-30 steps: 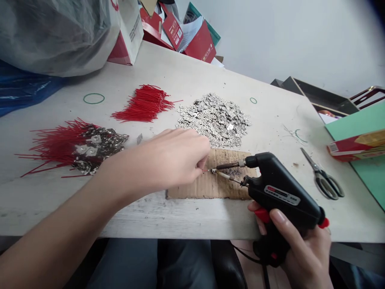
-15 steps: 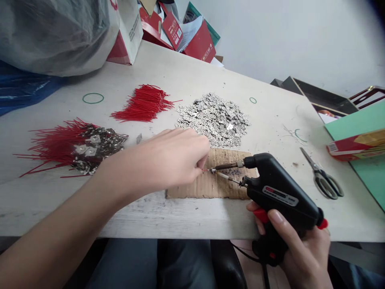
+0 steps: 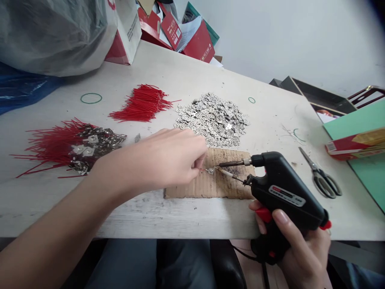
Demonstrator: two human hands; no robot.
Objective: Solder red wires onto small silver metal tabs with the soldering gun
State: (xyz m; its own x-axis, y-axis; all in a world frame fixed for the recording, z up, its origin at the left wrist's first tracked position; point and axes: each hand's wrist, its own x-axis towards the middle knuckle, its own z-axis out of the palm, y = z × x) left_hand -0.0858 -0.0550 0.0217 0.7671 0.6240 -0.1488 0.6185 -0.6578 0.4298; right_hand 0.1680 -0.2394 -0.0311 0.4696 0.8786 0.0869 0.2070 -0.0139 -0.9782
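My left hand (image 3: 180,154) pinches a short red wire (image 3: 202,169) above a scorched piece of cardboard (image 3: 186,190). At the wire's far end is a small silver metal tab (image 3: 210,171). My right hand (image 3: 303,245) is wrapped round the grip of a black soldering gun (image 3: 282,188) with a red trigger. The gun's tip and its thin feed tube point left, just to the right of the tab. Behind the cardboard lies a heap of loose metal tabs (image 3: 213,118). A bundle of red wires (image 3: 142,103) is beside that heap.
Wires with tabs attached (image 3: 81,146) are piled at the left. Scissors (image 3: 321,174) lie on the right, near a green board (image 3: 357,120) and a red and yellow box (image 3: 355,146). A plastic bag (image 3: 54,36) fills the far left corner.
The soldering gun has moved slightly right, and its tip has drawn back from the metal tab, which now shows more clearly. My left hand keeps its pinch on the wire.
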